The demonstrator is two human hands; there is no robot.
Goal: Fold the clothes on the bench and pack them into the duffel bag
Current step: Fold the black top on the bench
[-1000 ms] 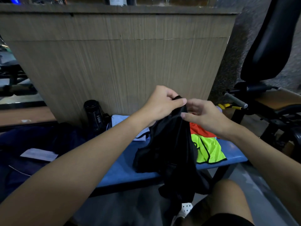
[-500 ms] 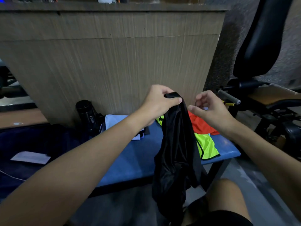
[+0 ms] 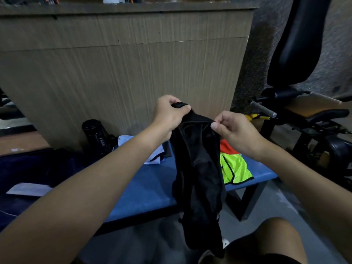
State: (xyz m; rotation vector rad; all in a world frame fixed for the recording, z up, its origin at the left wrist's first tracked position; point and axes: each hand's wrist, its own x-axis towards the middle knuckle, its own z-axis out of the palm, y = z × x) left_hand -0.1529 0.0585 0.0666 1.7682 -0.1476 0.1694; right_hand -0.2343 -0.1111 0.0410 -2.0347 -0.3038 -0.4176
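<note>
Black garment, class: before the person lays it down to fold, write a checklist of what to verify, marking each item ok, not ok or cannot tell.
1. Both hands hold the top edge: ok. The left hand grips one end, the right hand pinches the other.
2. Black garment hangs flat: not ok, it hangs bunched and creased.
3. Free space on the bench: ok, bare blue padding shows between the light blue garment and the neon yellow garment.
4. Lower end off the floor: cannot tell.
5. Duffel bag open for packing: cannot tell, too dark.
</note>
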